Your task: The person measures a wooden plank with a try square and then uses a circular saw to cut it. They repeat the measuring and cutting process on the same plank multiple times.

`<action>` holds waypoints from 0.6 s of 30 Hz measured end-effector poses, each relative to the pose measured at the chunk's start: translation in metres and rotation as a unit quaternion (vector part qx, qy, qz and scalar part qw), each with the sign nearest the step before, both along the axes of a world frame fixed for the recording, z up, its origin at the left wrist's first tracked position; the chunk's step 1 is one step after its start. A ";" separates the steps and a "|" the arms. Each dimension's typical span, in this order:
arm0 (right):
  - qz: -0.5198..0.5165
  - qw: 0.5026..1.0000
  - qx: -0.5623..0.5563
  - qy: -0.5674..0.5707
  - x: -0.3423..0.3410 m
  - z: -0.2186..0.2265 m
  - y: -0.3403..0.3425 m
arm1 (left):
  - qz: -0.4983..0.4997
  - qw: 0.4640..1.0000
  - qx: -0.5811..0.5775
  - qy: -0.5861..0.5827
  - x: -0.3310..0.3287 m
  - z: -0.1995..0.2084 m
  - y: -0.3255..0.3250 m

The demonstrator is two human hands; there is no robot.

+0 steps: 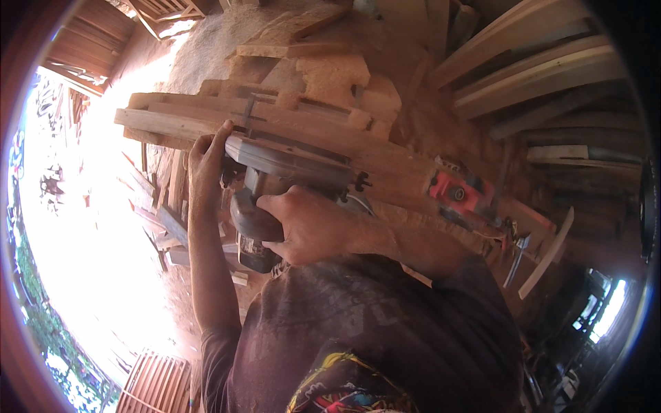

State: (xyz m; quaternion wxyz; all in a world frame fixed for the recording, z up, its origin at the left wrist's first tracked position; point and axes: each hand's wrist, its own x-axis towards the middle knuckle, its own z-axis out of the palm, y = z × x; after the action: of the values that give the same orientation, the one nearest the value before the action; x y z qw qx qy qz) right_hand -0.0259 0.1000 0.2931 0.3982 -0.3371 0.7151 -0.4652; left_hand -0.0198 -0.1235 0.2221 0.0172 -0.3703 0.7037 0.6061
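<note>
The right hand (303,224) wraps the dark handle (249,217) of a power tool (289,166), probably heavy, rigid and best held there, while the left hand (205,162), its grip unclear from here, meets its nose beside the plank (165,124).

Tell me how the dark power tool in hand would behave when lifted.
The power tool is probably heavy, given how bulky it looks, and likely stiff, being hard-cased. Its chunky handle probably resists slipping.
</note>
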 end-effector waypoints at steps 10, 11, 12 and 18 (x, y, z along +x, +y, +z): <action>-0.030 0.997 -0.046 0.048 0.007 -0.014 -0.003 | 0.001 1.000 0.017 0.007 -0.001 -0.001 -0.003; -0.027 0.998 -0.041 0.043 0.007 -0.014 -0.003 | 0.003 1.000 0.021 0.016 0.000 -0.003 -0.003; -0.024 0.998 -0.036 0.039 0.006 -0.014 -0.003 | 0.005 0.999 0.026 0.025 0.001 -0.004 -0.003; -0.016 0.999 -0.022 0.040 0.004 -0.008 -0.004 | -0.010 0.999 0.041 0.008 0.001 -0.007 -0.012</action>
State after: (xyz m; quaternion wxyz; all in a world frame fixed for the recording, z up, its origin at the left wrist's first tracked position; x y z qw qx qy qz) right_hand -0.0220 0.0962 0.2852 0.3547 -0.3524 0.7252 -0.4733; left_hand -0.0188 -0.1354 0.2152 0.0328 -0.3575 0.6820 0.6371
